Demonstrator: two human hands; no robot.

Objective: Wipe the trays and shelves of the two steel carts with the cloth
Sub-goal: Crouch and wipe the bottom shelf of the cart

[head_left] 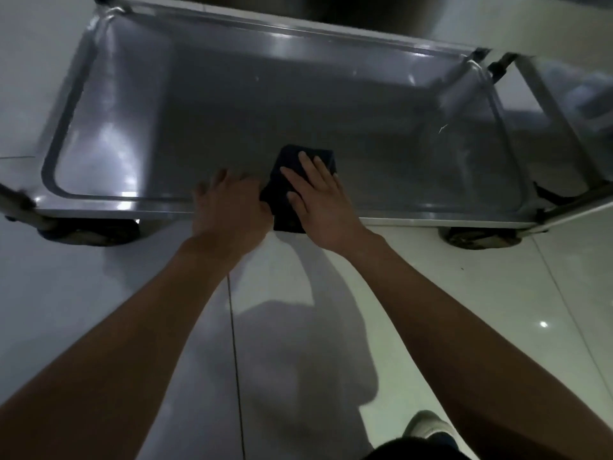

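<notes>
A steel cart's tray point(232, 104) fills the upper half of the head view, seen from above, with a raised rim all round. A dark folded cloth point(288, 214) lies over the tray's near rim at the middle. My right hand point(315, 197) presses flat on the cloth with its fingers straight and spread. My left hand point(229, 200) rests on the near rim just left of the cloth, its fingers loosely spread and touching the cloth's left edge.
A second cart's steel frame point(550, 104) stands close at the right. Caster wheels point(477, 237) show under the near rim at both corners. A pale tiled floor point(464, 293) lies below, with my shoe point(428, 423) at the bottom edge.
</notes>
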